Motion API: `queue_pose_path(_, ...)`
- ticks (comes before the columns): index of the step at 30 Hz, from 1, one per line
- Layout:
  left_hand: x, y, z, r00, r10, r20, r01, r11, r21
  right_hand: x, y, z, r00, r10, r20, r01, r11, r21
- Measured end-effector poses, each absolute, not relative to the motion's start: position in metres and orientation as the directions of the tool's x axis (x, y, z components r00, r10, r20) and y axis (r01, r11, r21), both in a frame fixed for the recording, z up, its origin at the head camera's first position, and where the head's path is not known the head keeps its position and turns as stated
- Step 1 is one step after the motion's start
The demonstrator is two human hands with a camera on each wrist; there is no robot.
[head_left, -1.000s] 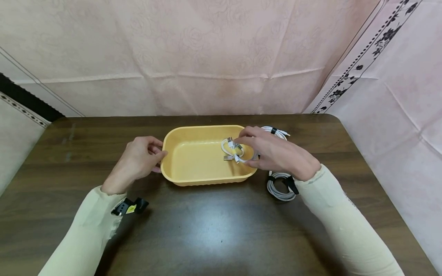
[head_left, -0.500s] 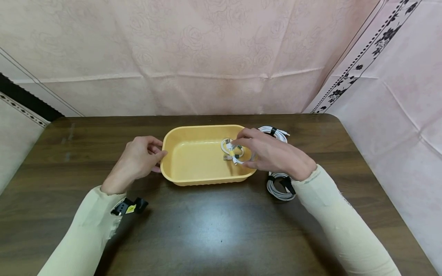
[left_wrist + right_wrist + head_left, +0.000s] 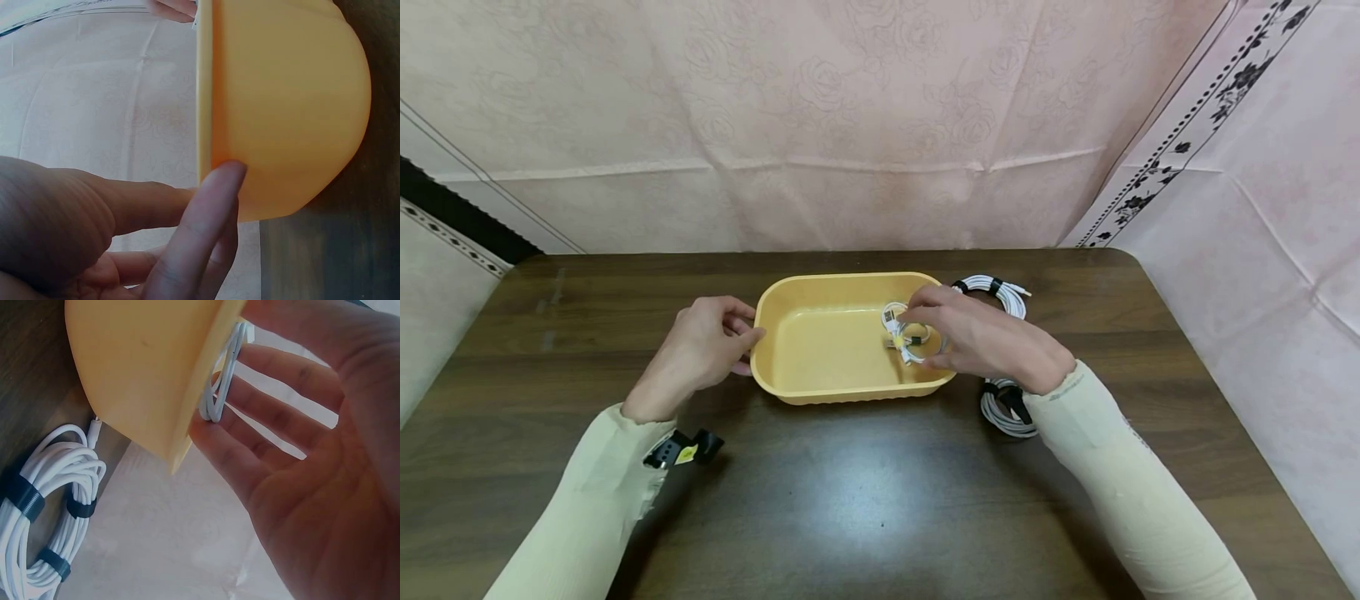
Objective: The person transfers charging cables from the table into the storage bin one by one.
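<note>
A yellow plastic tub (image 3: 820, 350) stands on the table, its outer wall (image 3: 294, 112) filling much of the left wrist view. My left hand (image 3: 700, 342) pinches the tub's left rim, thumb at the rim and a finger against the outside. Over the tub's right end, my right hand (image 3: 988, 337) holds a small coiled white USB cable (image 3: 891, 317) with its fingers and thumb. Its metal plugs point to the left. In the right wrist view the cable's loops (image 3: 232, 359) lie against the fingertips, and the tub wall hides part of them.
Right of the tub lies a coil of white cable (image 3: 1015, 302) with black straps. Nearer, a grey cable coil (image 3: 1003, 423) sits partly behind the right wrist. The wooden table (image 3: 850, 483) meets a pale cloth backdrop (image 3: 850, 125) at the back.
My right hand has moved slightly left and lower over the tub with the USB cable, whose plugs have tilted. The left hand and the tub have stayed in place.
</note>
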State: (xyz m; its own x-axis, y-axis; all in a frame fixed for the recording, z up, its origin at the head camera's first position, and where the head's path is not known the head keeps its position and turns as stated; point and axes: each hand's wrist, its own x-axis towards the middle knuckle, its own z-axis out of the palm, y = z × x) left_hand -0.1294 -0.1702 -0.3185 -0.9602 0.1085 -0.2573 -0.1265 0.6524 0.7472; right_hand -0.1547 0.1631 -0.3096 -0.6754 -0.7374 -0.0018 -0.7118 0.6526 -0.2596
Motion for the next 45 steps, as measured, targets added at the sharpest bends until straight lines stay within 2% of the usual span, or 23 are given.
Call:
queue_pose_path(28,-0.13,-0.17,-0.319,-0.961,0.113,-0.25,-0.12,0.648,0.752,-0.157,0.158,-0.317,-0.661,-0.749,-0.053,-0.72,0.653,-0.235)
queue_pose_path(38,-0.13,-0.169,-0.319,-0.961,0.111,-0.253,-0.123,0.649,0.751,-0.162,0.154,-0.32,-0.629,-0.775,-0.061,-0.747,0.624,-0.229)
queue_pose_path(45,-0.13,-0.169,-0.319,-0.962,0.109,-0.249,-0.122,0.646,0.753,-0.165,0.151,-0.32,-0.636,-0.764,-0.109,-0.732,0.641,-0.231)
